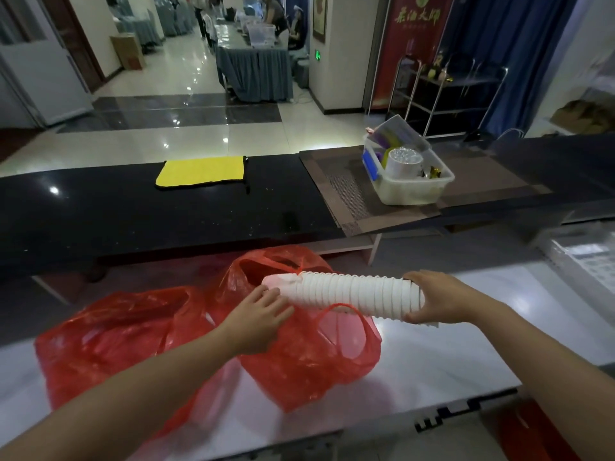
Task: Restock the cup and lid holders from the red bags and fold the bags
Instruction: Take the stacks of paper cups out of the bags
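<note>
Pulling a nested stack of white cups out of the right red bag, so the task looks early. R hand grips the wide end, fingers curled round it; L hand holds the bag near its mouth, beside the narrow end. Second red bag lies left on the white counter, apparently w/ contents. No holders in view; no bag folded yet.

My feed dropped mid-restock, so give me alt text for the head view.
Both hands hold a sideways stack of white cups over the open right red bag: the right hand grips the wide end, the left hand touches the other end. A second red bag lies to the left on the white counter; a yellow cloth and clear bin sit on the black counter behind.
</note>
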The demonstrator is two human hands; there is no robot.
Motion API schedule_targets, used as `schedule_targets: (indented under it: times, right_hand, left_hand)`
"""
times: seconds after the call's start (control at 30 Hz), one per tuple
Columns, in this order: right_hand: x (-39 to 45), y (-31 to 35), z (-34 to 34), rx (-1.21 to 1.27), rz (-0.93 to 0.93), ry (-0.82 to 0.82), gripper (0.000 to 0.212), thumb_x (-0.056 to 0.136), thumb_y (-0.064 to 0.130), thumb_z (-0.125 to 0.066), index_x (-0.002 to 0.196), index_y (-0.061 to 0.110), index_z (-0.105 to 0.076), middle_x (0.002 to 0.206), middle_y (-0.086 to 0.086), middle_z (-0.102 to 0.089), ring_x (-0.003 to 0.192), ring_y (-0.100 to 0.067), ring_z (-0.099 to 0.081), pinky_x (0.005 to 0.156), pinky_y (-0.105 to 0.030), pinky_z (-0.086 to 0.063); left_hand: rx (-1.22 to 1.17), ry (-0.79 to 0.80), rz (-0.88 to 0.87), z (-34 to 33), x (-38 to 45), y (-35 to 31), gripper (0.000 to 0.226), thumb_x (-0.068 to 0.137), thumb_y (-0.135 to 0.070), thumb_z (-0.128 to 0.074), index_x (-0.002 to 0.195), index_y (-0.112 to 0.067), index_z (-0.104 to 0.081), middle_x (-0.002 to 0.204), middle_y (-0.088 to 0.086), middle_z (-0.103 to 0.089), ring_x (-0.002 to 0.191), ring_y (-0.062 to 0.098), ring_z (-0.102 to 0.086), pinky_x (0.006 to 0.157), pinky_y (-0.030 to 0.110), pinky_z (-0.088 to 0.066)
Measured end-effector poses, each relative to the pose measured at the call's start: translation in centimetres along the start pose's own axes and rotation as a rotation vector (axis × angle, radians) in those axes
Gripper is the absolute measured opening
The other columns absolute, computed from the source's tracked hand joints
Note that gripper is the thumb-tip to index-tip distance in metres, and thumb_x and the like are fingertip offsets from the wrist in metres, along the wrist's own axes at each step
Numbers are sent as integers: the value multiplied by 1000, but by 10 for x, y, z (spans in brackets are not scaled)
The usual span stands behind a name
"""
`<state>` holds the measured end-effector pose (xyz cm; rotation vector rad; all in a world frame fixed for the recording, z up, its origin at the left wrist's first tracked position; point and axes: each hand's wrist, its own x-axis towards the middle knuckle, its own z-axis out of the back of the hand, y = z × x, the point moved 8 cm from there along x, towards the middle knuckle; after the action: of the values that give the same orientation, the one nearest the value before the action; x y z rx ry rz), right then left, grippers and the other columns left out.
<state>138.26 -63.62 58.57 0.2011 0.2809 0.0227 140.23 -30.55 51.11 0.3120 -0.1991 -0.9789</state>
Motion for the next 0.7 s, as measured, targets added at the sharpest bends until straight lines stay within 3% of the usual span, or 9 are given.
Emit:
schedule_targets:
  times: [0.13,0.3,0.37,0.43,0.57,0.63,0.7]
  right_hand:
    - [-13,-11,5,16,12,-12,78,54,64,-83,121,44,-47,104,24,-52,87,-3,-56,65,-15,-44]
    - [-32,-32,17,32,39,-39,75,58,60,-85,119,47,-43,104,26,-51,87,-2,-56,63,-13,-43]
    - [-37,-45,21,43,58,-45,75,59,59,-86,120,46,-44,105,26,-51,89,-2,-57,64,-14,-44]
    - [-40,-60,24,62,83,-52,74,60,57,-87,120,46,-45,107,26,-52,90,-3,-57,65,-14,-45]
    - [-47,-90,37,92,142,-58,74,63,53,-89,122,44,-45,114,19,-53,94,-6,-58,70,-17,-50]
    - [-56,-106,45,115,168,-84,76,63,52,-89,125,43,-45,115,18,-51,93,-8,-58,63,-18,-54]
    - [-65,-121,54,121,190,-115,80,63,51,-88,129,41,-45,116,17,-50,93,-9,-57,60,-19,-55]
  left_hand:
    - [-72,-42,52,0,4,-17,54,79,-42,-56,127,-18,-57,129,6,-57,121,32,-51,110,54,-39]
    - [-105,-129,188,10,12,-20,39,84,-38,-55,114,-15,-64,116,6,-62,111,31,-57,105,49,-44]
    - [-184,-189,354,21,16,-14,32,87,-34,-52,108,-14,-65,110,5,-64,107,31,-59,98,46,-46]
    - [-339,-237,639,31,18,-3,27,90,-30,-55,109,-12,-64,110,6,-61,105,29,-56,91,43,-49]
    - [-879,-281,1183,39,26,0,50,100,-35,-53,140,-4,-48,137,18,-47,124,39,-45,104,49,-39]
    - [-1084,-274,1314,44,41,-9,53,102,-38,-47,138,0,-49,138,22,-51,126,41,-48,103,45,-39]
    - [-1221,-298,1384,53,54,-22,50,102,-42,-43,131,-3,-54,129,16,-60,115,35,-55,91,40,-41]
